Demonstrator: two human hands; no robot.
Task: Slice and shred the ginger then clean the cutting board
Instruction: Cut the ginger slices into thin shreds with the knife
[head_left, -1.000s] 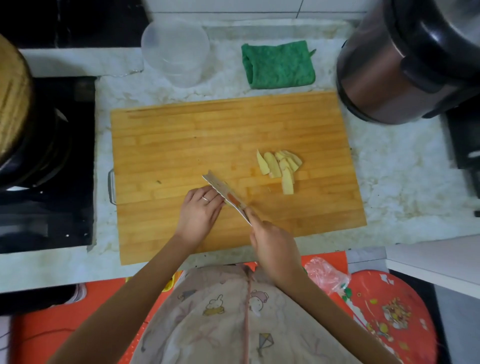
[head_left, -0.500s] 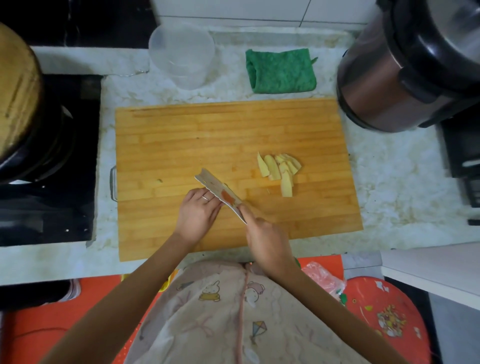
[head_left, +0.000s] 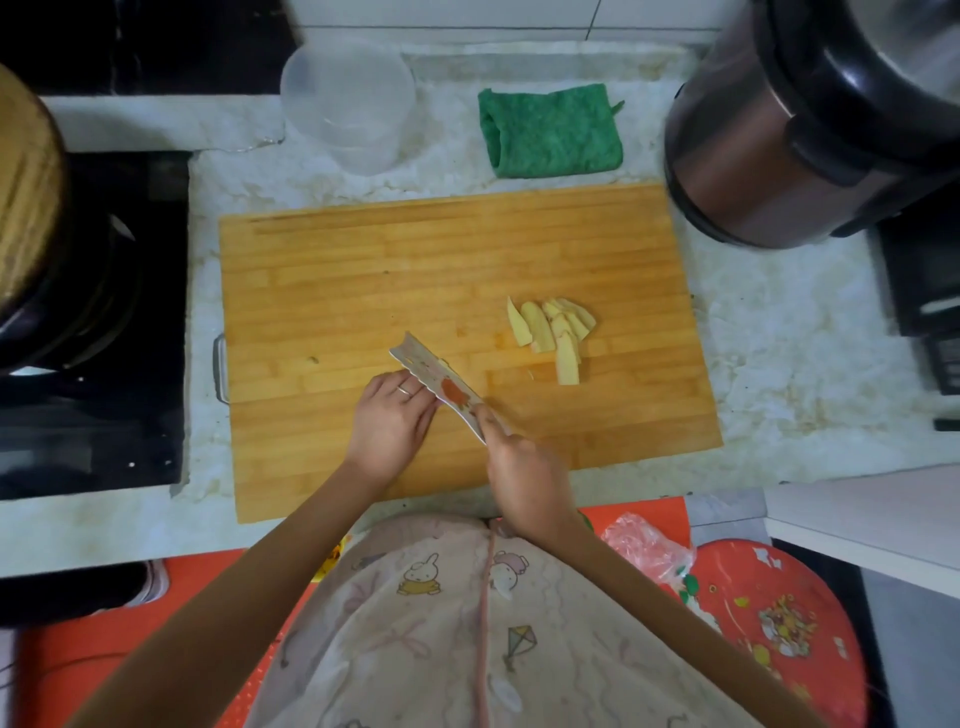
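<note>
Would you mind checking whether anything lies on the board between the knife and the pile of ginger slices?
Nothing visible does. Bare cutting board separates the knife, held by the right hand, from the ginger slices to its right.

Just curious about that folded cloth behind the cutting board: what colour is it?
The folded cloth is green, slightly mottled. It shows best in the head view, the only one.

Green cloth (head_left: 550, 132), plastic cup (head_left: 348, 106), cooker (head_left: 810, 124)
</note>
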